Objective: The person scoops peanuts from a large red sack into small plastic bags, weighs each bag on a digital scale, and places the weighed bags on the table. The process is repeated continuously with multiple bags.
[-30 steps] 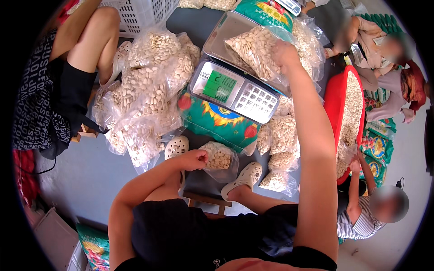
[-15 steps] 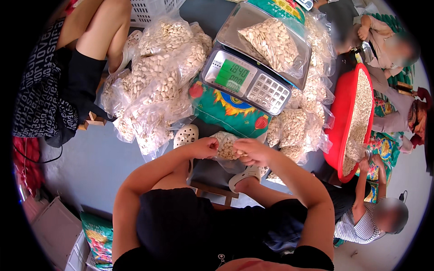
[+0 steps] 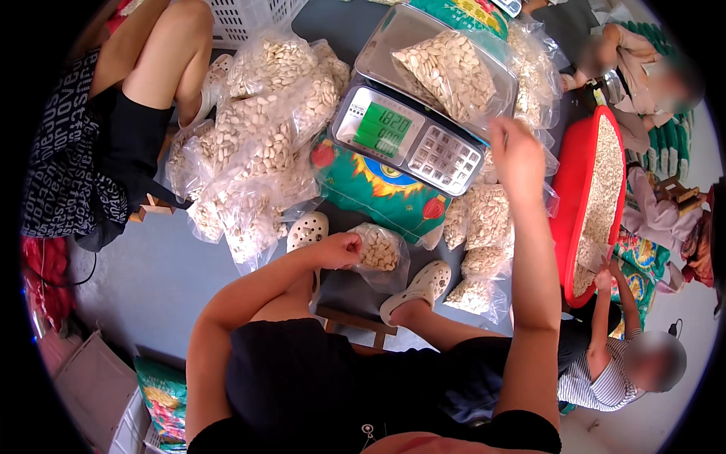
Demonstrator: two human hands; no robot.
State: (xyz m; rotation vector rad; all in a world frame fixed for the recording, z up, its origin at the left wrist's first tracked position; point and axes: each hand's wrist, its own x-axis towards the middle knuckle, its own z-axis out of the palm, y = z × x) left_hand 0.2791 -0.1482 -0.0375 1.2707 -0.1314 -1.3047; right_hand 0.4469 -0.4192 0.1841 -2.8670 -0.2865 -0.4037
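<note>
My left hand [image 3: 342, 250] pinches the side of a small clear bag of pale pumpkin seeds [image 3: 380, 250], which rests low between my feet. My right hand [image 3: 517, 155] is reached out at the right edge of a digital scale [image 3: 412, 138], its fingers curled at the loose plastic mouth of a larger bag of pumpkin seeds [image 3: 448, 72]. That larger bag lies on the scale's metal pan [image 3: 382, 57]; its display glows green. Whether seeds are also in the right fingers is hidden. Beneath the scale is a printed green sack [image 3: 363, 193].
Filled bags of seeds [image 3: 261, 144] are heaped left of the scale; more bags [image 3: 488, 216] line its right. A long red tub of seeds [image 3: 563, 219] stands farther right, with co-workers beside it. Another person's leg [image 3: 174, 64] is at the upper left, near a white crate [image 3: 246, 23].
My right hand has left the small bag and moved up and right to the bag on the scale. The left hand stays on the small bag. The display reading has dropped slightly.
</note>
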